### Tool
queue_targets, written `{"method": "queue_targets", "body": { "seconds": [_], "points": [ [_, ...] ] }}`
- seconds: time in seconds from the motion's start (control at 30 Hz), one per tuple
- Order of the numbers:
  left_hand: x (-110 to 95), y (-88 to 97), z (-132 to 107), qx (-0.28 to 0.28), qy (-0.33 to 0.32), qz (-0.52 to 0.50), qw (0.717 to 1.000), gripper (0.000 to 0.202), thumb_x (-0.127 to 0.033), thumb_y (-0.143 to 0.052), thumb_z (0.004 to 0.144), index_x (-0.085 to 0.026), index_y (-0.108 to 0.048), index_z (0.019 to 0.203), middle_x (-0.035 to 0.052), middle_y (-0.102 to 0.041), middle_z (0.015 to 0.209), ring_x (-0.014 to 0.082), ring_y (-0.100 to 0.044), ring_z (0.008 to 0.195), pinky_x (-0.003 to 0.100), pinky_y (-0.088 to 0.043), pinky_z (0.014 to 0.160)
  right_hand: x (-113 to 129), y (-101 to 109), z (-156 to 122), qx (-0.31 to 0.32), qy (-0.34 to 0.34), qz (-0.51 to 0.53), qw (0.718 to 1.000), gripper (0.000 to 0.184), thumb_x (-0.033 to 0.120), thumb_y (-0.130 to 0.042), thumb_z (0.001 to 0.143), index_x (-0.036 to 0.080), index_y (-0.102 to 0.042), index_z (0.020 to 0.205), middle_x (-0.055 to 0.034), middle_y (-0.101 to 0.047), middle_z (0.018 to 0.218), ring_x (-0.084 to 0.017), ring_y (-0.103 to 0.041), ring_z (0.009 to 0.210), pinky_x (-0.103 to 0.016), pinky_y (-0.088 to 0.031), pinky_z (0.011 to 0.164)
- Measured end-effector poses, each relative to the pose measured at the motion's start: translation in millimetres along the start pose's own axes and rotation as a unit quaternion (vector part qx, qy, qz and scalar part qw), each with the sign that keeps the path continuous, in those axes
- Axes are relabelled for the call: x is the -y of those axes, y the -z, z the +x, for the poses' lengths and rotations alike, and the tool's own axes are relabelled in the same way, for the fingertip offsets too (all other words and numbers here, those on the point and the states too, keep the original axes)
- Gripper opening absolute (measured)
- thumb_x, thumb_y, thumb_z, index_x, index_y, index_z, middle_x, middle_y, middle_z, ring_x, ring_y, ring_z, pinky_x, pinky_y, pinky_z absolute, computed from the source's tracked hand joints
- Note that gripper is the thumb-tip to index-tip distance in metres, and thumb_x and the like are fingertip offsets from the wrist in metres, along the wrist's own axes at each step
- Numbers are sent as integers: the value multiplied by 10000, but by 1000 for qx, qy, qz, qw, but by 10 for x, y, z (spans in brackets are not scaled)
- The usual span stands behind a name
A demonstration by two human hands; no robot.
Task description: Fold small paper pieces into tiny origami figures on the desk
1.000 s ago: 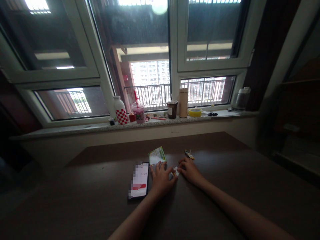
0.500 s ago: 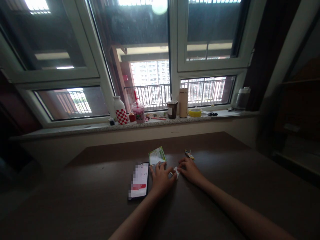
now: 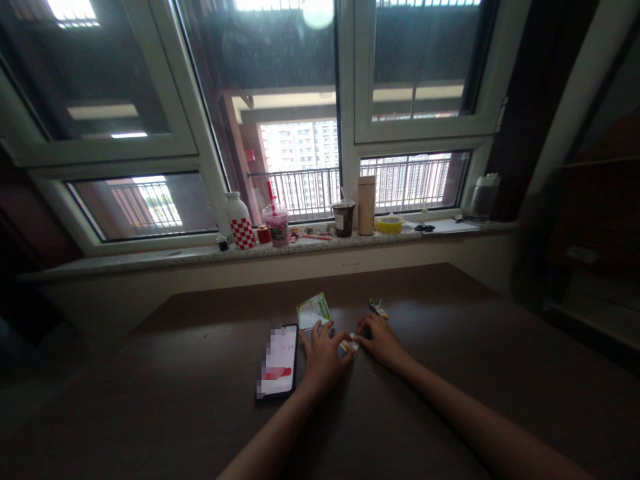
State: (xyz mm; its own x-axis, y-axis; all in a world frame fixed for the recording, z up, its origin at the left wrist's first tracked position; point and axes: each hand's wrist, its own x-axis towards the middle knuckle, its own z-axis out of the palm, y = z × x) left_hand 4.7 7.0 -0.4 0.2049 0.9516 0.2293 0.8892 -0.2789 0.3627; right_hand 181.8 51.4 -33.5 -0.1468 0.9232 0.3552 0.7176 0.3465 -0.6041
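Observation:
Between my hands, low over the brown table (image 3: 200, 413), is a small white piece (image 3: 355, 347) with a yellowish part; it is too small to name. My left hand (image 3: 323, 357) holds its left side between thumb and index finger, the other fingers spread toward a green and white card or packet (image 3: 314, 311). On the right side, the fingertips of my right hand (image 3: 380, 339) pinch the same piece. A phone (image 3: 278, 363) with a lit screen lies just left of my left hand. Beyond my right hand is a small crumpled colourful scrap (image 3: 378, 309).
Along the stone windowsill (image 3: 310, 247) behind the table stand a red-and-white checked bottle (image 3: 241, 223), a pink drink cup (image 3: 277, 225), a dark drink cup (image 3: 344, 219) and a tan flask (image 3: 367, 205). Yellow tape (image 3: 389, 225) and black scissors (image 3: 425, 228) lie farther right.
My left thumb and index finger have shifted slightly apart, and more of the piece's yellowish part shows between them. My right hand stays almost where it was.

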Motion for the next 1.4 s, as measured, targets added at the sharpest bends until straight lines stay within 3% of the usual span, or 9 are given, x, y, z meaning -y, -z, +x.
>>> {"method": "queue_targets", "body": {
  "seconds": [0.3,0.47,0.87,1.07,1.4],
  "points": [
    [-42,2,-45,-16,5,-3,1000,228,-418,-619,818,-324,-683,1016,48,-454,1437,338,-228,1407,724,-22,1081,-34,-1,24,7,-4,8,1000,38,205,-681,791,200,-716,807,-84,-641,1059,-237,-545,1062,-383,-406,969],
    [-64,28,-48,-22,7,-10,1000,264,-413,-638,810,-371,-683,1067,53,-467,1427,343,-232,1405,732,-19,1071,-79,9,42,14,-2,32,999,60,204,-677,785,202,-735,799,-84,-650,1069,-233,-559,1080,-375,-407,999],
    [-56,49,-69,-38,-5,14,999,197,-461,-642,809,-453,-727,986,7,-497,1410,367,-266,1389,740,9,1070,-96,-15,43,3,2,33,999,63,216,-681,765,212,-743,769,-83,-660,1052,-236,-570,1057,-391,-421,984],
    [-28,25,-66,-49,-11,18,999,192,-479,-630,811,-473,-723,980,-2,-506,1402,373,-278,1380,755,17,1058,-111,19,68,19,-13,69,997,164,234,-591,827,186,-740,778,-93,-672,1055,-231,-583,1071,-376,-413,1000],
    [-36,43,-64,-39,-7,22,999,197,-486,-621,818,-468,-722,986,11,-516,1395,358,-303,1367,745,-6,1062,-53,49,4,22,28,20,999,59,204,-660,791,198,-692,840,-81,-636,1094,-230,-535,1092,-382,-387,1000]
  ]
}}
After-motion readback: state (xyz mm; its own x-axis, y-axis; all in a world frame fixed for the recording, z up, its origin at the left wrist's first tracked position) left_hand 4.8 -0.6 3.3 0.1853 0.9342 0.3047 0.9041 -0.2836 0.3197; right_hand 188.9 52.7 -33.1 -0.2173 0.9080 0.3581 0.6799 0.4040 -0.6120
